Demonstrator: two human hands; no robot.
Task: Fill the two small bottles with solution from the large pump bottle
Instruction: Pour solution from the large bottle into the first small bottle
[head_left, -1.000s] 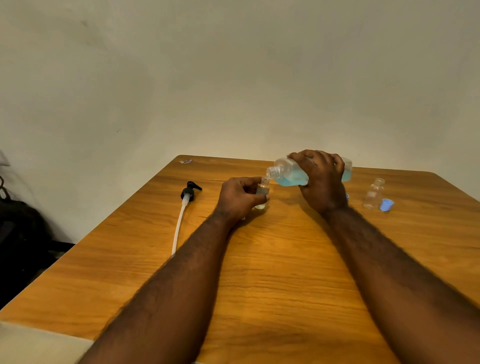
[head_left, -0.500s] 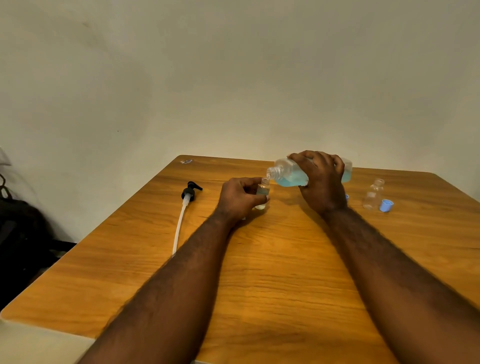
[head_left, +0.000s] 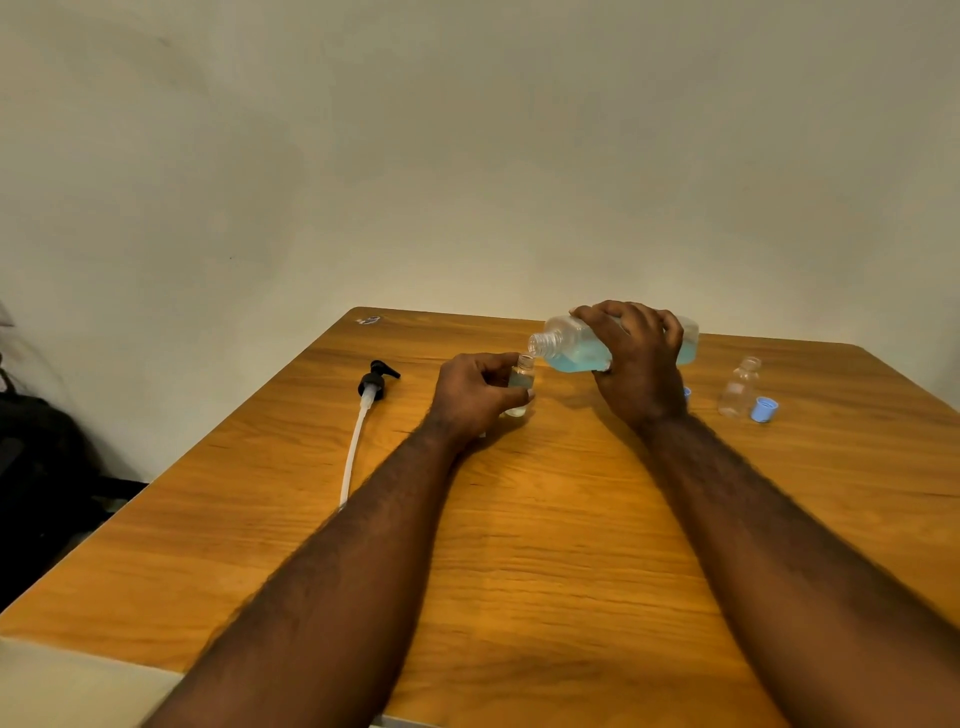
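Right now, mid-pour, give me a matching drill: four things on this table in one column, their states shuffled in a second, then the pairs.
1. large bottle
2. pump head
3. centre small bottle
4. right-side small bottle

A. stands free beside the blue cap
B. lies on the table, tube attached
C. tilted, gripped by the right hand
D. gripped by the left hand

Pairs: 1-C, 2-B, 3-D, 4-A.

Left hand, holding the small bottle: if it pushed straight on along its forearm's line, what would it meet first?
Probably the open neck of the large bottle, tilted just over the small bottle that the left hand grips. Depth is unclear; it might pass beneath instead.
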